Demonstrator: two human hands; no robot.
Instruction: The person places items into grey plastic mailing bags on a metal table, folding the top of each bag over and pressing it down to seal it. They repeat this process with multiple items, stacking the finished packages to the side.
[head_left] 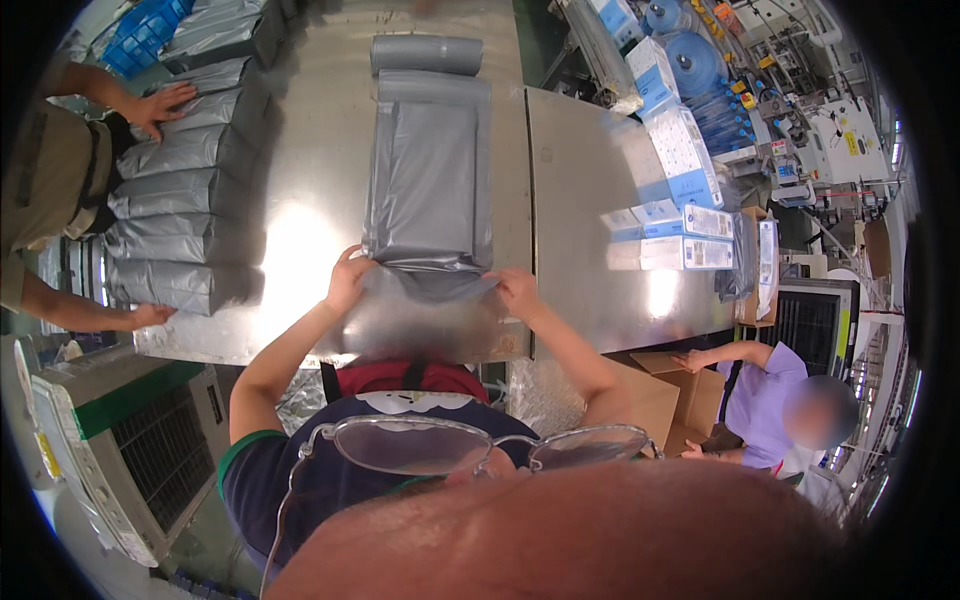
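A grey plastic mailing bag (425,180) lies flat on the metal table in front of me, with the outline of a flat rectangular thing showing through it. My left hand (350,279) pinches the near left corner of the bag's mouth. At the near right corner, my right hand (517,293) grips the same edge. Between the two hands the loose flap sags toward me in folds. Beyond the bag lies a grey roll (427,56) of what looks like the same plastic, near the far side of the table.
Several filled grey bags (165,238) stand in a row at the left, touched by a person's hands (160,108). White-and-blue boxes (686,238) stand on the right table. At the lower right, another person handles an open cardboard box (690,395). A blue crate (145,38) is at the far left.
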